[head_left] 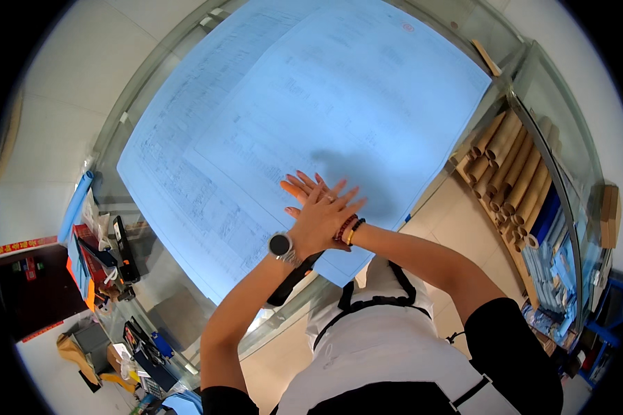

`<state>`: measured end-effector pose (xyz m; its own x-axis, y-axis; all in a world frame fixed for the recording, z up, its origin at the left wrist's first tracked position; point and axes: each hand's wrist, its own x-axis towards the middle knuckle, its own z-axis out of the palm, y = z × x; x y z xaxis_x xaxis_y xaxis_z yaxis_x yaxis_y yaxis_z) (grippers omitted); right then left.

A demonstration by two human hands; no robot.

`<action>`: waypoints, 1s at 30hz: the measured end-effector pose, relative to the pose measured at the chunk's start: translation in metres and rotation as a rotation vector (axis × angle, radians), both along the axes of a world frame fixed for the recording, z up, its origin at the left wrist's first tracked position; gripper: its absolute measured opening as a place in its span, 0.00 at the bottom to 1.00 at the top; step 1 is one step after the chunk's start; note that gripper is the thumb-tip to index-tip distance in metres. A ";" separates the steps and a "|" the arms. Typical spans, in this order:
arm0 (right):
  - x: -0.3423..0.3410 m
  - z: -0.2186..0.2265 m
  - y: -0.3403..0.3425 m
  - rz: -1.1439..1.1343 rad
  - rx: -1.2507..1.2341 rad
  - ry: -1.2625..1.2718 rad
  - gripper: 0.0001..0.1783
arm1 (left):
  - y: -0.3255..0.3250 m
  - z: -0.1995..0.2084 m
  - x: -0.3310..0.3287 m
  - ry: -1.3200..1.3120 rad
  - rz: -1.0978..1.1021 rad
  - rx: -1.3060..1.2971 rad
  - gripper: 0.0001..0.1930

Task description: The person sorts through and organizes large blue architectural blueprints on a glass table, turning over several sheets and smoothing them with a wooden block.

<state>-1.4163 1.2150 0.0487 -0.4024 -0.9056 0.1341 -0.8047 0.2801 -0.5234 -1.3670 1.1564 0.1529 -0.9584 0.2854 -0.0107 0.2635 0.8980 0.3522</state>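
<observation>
A large blue printed sheet (387, 104), like a blueprint, lies over the glass table, with another blue sheet (180, 138) showing from under its left side. My left hand (317, 225), below a round-faced watch, crosses on top of my right hand (300, 188). Its fingers are stretched out and spread, pointing up and right. Under it, my right hand rests on the sheet with fingers extended up and left; one finger is orange, as if covered. Dark beaded bracelets circle the right wrist. Much of the right palm is hidden. I see nothing held in either hand.
A black object (278, 296) sits at the near table edge, partly under my left forearm. To the right, cardboard tubes (512, 162) are stacked beside folded blue papers (550, 270). A black device (126, 250) and assorted items lie at the left. A wooden strip (486, 58) rests at the far right.
</observation>
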 end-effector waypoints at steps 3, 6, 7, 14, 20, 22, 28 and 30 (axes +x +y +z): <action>0.001 -0.006 0.005 -0.131 -0.016 -0.063 0.40 | -0.004 -0.046 -0.015 0.113 -0.163 0.122 0.48; 0.003 -0.013 0.010 -0.192 -0.100 -0.191 0.40 | -0.001 -0.059 -0.008 0.157 -0.177 0.095 0.49; 0.001 -0.015 0.010 -0.201 -0.160 -0.196 0.38 | -0.001 -0.058 -0.006 0.118 -0.166 0.099 0.49; -0.015 0.020 0.010 -0.088 -0.261 -0.162 0.29 | 0.002 0.046 0.008 -0.038 -0.003 0.292 0.49; -0.010 0.174 0.021 -0.050 -0.690 -0.910 0.17 | -0.043 0.081 0.122 0.059 0.531 0.917 0.52; -0.008 0.193 0.024 -0.028 -0.847 -1.107 0.15 | -0.040 0.058 0.153 -0.053 0.555 0.683 0.52; 0.000 0.121 0.042 -0.062 -0.462 -0.680 0.21 | -0.001 0.000 0.176 0.075 0.750 0.477 0.27; 0.024 0.070 0.051 0.012 -0.317 -0.371 0.25 | 0.000 0.000 0.175 0.083 0.749 0.501 0.24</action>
<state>-1.3921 1.2665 0.1189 -0.4654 -0.8480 0.2536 -0.5500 0.0526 -0.8335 -1.1915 1.1559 0.1529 -0.8870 -0.4611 0.0239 -0.2868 0.5909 0.7541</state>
